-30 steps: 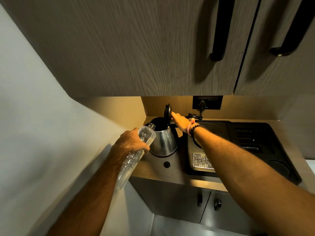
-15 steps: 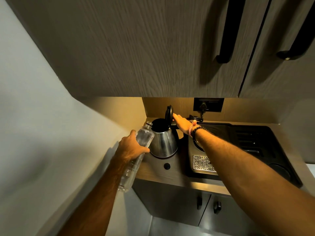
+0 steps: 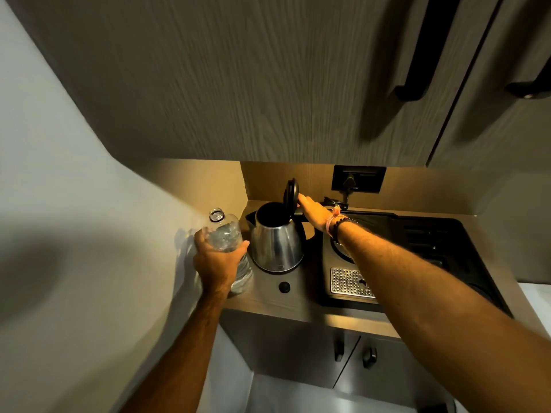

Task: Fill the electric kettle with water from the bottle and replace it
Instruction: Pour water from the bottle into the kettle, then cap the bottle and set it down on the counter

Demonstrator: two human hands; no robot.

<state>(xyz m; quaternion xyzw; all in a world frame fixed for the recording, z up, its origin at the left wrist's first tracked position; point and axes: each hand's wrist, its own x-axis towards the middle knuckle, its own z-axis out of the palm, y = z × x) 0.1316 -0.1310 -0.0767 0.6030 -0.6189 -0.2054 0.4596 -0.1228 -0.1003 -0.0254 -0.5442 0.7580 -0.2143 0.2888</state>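
A steel electric kettle stands on its base on the counter, its black lid tipped up and the opening dark inside. My right hand reaches behind the kettle, fingertips touching the raised lid, palm over the handle. A clear plastic bottle, uncapped and upright, stands just left of the kettle, close to the wall. My left hand is wrapped around its middle. Some water shows in the bottle's lower part.
A black bottle cap lies on the counter in front of the kettle. A black tray with a coffee machine's perforated drip grid fills the right. A wall socket with a plug sits behind. Wooden cabinets hang overhead.
The bottle was tilted with its mouth at the kettle's opening; my left hand has swung it upright and moved it left beside the kettle. My right hand has stayed at the lid.
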